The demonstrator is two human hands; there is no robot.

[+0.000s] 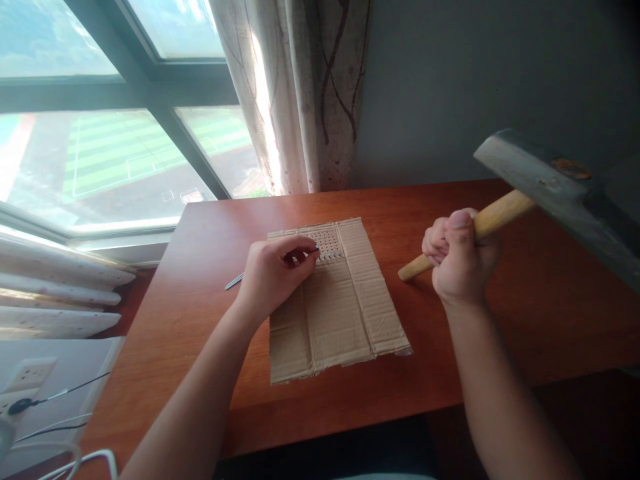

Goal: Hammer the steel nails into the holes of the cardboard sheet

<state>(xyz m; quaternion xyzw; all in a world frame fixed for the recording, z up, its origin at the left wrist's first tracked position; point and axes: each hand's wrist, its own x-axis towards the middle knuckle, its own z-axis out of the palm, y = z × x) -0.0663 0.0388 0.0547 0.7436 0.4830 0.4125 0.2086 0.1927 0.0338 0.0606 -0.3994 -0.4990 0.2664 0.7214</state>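
My right hand (463, 260) is wrapped round the wooden handle of a hammer (505, 212). Its large grey metal head is raised at the right, above the table. Over the upper part of a cardboard sheet (335, 320), my left hand (280, 270) pinches thumb and forefinger together. A tiny pale tip shows at those fingers, too small to name. Beside the fingertips the cardboard carries a grid of small dark holes (327, 240), with a row of small shiny bits along its lower edge. A thin metallic, pointed stick (234, 281) is partly hidden behind my left hand.
The cardboard lies flat on a reddish-brown wooden table (200, 267). Behind it are a patterned curtain (295, 100), a grey wall (450, 87) and a window. Sockets (33, 377) and cables (80, 460) are at the lower left.
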